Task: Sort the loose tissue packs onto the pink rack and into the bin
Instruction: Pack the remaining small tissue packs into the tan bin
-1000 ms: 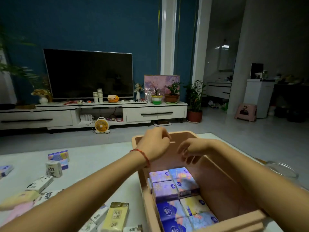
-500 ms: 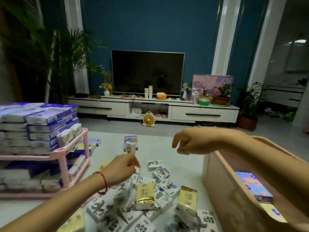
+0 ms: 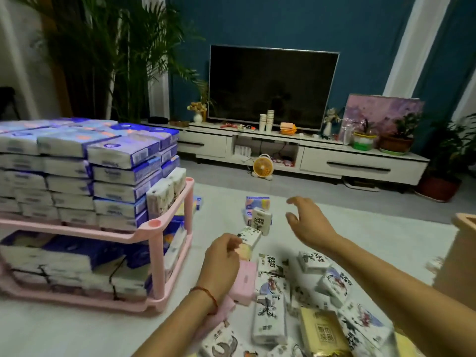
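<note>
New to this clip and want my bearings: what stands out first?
The pink rack at left, stacked high with blue-and-white tissue packs. Then the heap of loose packs on the floor in front, where the left hand grips a printed pack and the right hand hovers open above.

A single view is recorded: head-worn wide-angle camera, directed forward and slightly downward. The left hand (image 3: 221, 256) and right hand (image 3: 307, 224) are framed close, lower centre; the pink rack (image 3: 156, 261) is seen near left, the television (image 3: 273, 86) far across the room.
</note>
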Action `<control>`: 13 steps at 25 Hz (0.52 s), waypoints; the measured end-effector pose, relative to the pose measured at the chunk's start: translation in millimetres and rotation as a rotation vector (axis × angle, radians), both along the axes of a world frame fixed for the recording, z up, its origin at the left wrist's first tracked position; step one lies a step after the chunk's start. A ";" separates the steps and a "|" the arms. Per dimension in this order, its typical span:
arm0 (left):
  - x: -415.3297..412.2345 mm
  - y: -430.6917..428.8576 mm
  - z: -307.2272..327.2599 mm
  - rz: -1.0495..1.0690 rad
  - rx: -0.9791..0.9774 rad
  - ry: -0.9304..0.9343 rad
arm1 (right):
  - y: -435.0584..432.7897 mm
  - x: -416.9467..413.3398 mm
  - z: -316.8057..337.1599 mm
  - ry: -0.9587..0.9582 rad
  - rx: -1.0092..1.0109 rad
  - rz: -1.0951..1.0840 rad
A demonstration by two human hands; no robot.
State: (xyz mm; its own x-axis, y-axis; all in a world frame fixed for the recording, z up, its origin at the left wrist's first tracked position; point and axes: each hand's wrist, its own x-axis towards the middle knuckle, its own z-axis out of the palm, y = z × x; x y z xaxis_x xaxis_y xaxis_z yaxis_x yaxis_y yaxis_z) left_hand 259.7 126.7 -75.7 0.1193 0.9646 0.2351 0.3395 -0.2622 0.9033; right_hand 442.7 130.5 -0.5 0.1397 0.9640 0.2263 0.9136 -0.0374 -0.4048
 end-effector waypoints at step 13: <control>-12.9 55.7 -40.4 0.092 -0.067 -0.282 | 154.4 -6.7 -50.5 -0.183 -0.123 -0.113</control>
State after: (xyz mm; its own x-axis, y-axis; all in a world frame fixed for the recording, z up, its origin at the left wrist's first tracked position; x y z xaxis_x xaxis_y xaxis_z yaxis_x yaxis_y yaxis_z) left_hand 246.8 182.4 -116.1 -0.0304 0.9828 0.1824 0.0920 -0.1789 0.9796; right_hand 436.0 284.9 -51.1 0.2159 0.9664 0.1395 0.9585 -0.1825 -0.2192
